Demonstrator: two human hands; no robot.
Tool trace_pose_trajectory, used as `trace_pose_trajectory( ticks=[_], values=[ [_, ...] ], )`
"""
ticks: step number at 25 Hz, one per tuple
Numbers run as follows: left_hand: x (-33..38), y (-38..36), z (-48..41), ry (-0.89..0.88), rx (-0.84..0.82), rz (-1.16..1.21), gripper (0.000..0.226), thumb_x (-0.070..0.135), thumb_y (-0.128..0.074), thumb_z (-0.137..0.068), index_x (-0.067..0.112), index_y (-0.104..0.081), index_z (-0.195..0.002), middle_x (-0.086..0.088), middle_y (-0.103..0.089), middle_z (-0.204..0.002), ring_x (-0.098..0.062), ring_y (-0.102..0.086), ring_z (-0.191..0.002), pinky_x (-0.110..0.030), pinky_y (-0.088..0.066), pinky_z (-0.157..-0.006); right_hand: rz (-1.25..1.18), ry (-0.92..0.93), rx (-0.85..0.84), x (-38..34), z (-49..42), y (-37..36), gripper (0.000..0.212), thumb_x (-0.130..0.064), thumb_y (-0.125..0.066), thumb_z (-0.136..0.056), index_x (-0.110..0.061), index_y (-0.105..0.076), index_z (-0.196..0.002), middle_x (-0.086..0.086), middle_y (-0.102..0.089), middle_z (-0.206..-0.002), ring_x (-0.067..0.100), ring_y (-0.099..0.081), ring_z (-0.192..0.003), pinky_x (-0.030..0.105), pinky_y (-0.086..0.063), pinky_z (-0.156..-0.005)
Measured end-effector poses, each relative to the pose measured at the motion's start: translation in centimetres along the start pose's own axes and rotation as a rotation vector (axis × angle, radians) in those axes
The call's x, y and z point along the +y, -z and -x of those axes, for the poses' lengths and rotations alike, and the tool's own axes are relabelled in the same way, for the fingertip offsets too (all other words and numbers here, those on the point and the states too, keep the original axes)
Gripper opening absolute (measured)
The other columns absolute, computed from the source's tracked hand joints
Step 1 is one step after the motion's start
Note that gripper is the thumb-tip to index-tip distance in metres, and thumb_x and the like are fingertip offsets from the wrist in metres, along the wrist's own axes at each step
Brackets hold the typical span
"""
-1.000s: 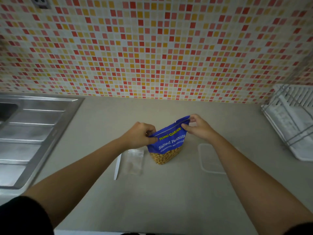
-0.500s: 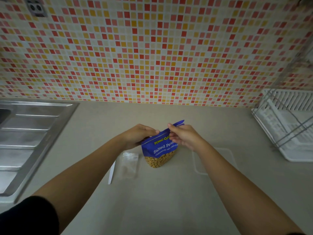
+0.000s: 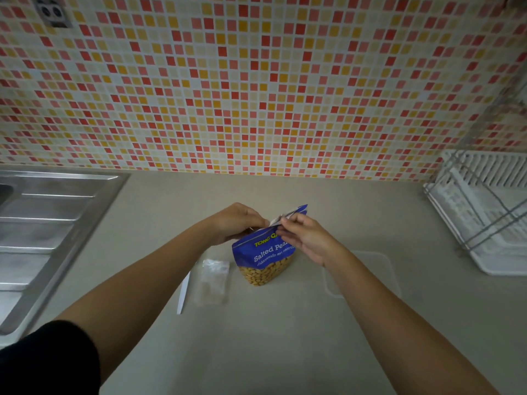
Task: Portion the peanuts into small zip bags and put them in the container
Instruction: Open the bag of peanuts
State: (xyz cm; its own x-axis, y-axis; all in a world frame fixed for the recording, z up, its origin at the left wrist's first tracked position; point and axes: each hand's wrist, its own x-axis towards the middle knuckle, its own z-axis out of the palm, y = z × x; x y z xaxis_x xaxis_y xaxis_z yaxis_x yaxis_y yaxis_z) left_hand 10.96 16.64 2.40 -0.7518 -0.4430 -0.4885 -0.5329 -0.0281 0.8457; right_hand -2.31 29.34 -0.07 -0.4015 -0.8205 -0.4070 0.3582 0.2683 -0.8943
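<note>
A blue bag of salted peanuts (image 3: 261,259) stands upright on the beige counter, its clear lower window showing the nuts. My left hand (image 3: 238,222) grips the bag's top left edge from behind. My right hand (image 3: 303,238) pinches the top strip, which is partly torn and shows a silver inside. A small stack of clear zip bags (image 3: 212,280) lies flat to the left of the peanut bag. A clear shallow plastic container (image 3: 368,273) sits to the right, partly hidden by my right forearm.
A white plastic spoon or stick (image 3: 183,292) lies left of the zip bags. A steel sink drainboard (image 3: 42,223) fills the left side. A white dish rack (image 3: 484,215) stands at the right. A tiled wall closes the back.
My right hand has slid left along the bag's top, from the right corner to the middle, and the top strip now gapes with its silver lining showing. The camera has tilted up a little.
</note>
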Motion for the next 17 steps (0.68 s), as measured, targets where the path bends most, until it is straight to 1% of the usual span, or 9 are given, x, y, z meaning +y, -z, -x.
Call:
trace_pose_trajectory(
  ticks=[2, 4, 6, 8, 10, 11, 13, 15, 17],
  values=[
    [0.7, 0.2, 0.0, -0.059, -0.005, -0.192, 0.017, 0.020, -0.061, -0.088, 0.005, -0.067, -0.094, -0.002, -0.072, -0.087, -0.012, -0.068, -0.078, -0.026, -0.056, -0.073, 0.016, 0.014, 0.033, -0.1, 0.0, -0.2, 0.013, -0.016, -0.057, -0.091, -0.012, -0.056, -0.079, 0.003, -0.066, -0.086, 0.009, -0.065, -0.081, 0.015, -0.055, -0.066],
    [1.5, 0.4, 0.2, -0.110, -0.016, -0.354, 0.014, 0.017, -0.061, -0.088, 0.006, -0.067, -0.093, 0.003, -0.070, -0.083, -0.010, -0.067, -0.077, -0.026, -0.056, -0.075, 0.108, 0.018, 0.101, -0.4, 0.1, -0.7, 0.013, -0.021, -0.058, -0.091, -0.012, -0.059, -0.081, 0.003, -0.067, -0.084, 0.010, -0.066, -0.077, 0.018, -0.055, -0.066],
    [1.9, 0.5, 0.2, -0.145, 0.008, -0.442, 0.013, 0.014, -0.060, -0.087, 0.004, -0.068, -0.091, 0.003, -0.069, -0.079, -0.010, -0.065, -0.076, -0.027, -0.056, -0.076, 0.297, -0.005, 0.153, -0.8, 0.1, -1.1, 0.017, -0.029, -0.058, -0.090, -0.014, -0.061, -0.082, 0.002, -0.069, -0.082, 0.013, -0.069, -0.072, 0.021, -0.056, -0.063],
    [1.8, 0.5, 0.0, -0.137, 0.011, -0.445, 0.017, 0.017, -0.060, -0.088, 0.003, -0.068, -0.094, 0.003, -0.069, -0.081, -0.010, -0.065, -0.076, -0.023, -0.055, -0.072, 0.407, -0.058, 0.150, -1.4, 0.1, -1.4, 0.020, -0.032, -0.058, -0.088, -0.013, -0.063, -0.082, 0.003, -0.070, -0.078, 0.014, -0.069, -0.069, 0.021, -0.055, -0.059],
    [1.3, 0.4, 0.0, -0.121, -0.010, -0.412, 0.020, 0.021, -0.059, -0.089, 0.004, -0.066, -0.097, 0.004, -0.069, -0.083, -0.009, -0.066, -0.076, -0.020, -0.055, -0.069, 0.396, -0.097, 0.127, -1.9, 0.1, -1.5, 0.018, -0.028, -0.061, -0.086, -0.011, -0.064, -0.081, 0.002, -0.068, -0.074, 0.011, -0.066, -0.066, 0.018, -0.052, -0.054],
    [1.0, 0.4, -0.1, -0.123, -0.001, -0.401, 0.020, 0.022, -0.060, -0.089, 0.004, -0.066, -0.098, 0.004, -0.069, -0.084, -0.009, -0.066, -0.077, -0.021, -0.054, -0.071, 0.378, -0.107, 0.116, -2.0, 0.1, -1.4, 0.016, -0.025, -0.063, -0.086, -0.011, -0.064, -0.079, 0.001, -0.067, -0.071, 0.010, -0.064, -0.064, 0.016, -0.050, -0.052],
    [0.7, 0.6, -0.4, -0.153, 0.077, -0.415, 0.018, 0.020, -0.060, -0.089, 0.005, -0.067, -0.096, 0.003, -0.068, -0.085, -0.010, -0.064, -0.076, -0.024, -0.053, -0.072, 0.353, -0.108, 0.103, -1.9, 0.0, -1.4, 0.015, -0.021, -0.061, -0.088, -0.011, -0.061, -0.076, 0.001, -0.062, -0.068, 0.008, -0.058, -0.062, 0.014, -0.046, -0.048],
    [0.6, 0.5, -0.7, -0.214, 0.170, -0.527, 0.015, 0.017, -0.058, -0.088, 0.007, -0.069, -0.093, 0.003, -0.067, -0.085, -0.006, -0.060, -0.070, -0.017, -0.048, -0.065, 0.341, -0.098, 0.123, -1.6, -0.1, -1.6, 0.017, -0.018, -0.058, -0.089, -0.011, -0.059, -0.073, 0.001, -0.059, -0.066, 0.007, -0.054, -0.058, 0.012, -0.044, -0.046],
    [0.7, 0.3, -0.7, -0.291, 0.218, -0.696, 0.016, 0.018, -0.058, -0.088, 0.008, -0.070, -0.092, 0.001, -0.070, -0.088, -0.004, -0.056, -0.065, -0.013, -0.040, -0.060, 0.344, -0.094, 0.156, -1.5, -0.3, -1.9, 0.021, -0.014, -0.055, -0.090, -0.010, -0.058, -0.069, 0.001, -0.057, -0.062, 0.006, -0.052, -0.054, 0.011, -0.042, -0.042]
  ],
)
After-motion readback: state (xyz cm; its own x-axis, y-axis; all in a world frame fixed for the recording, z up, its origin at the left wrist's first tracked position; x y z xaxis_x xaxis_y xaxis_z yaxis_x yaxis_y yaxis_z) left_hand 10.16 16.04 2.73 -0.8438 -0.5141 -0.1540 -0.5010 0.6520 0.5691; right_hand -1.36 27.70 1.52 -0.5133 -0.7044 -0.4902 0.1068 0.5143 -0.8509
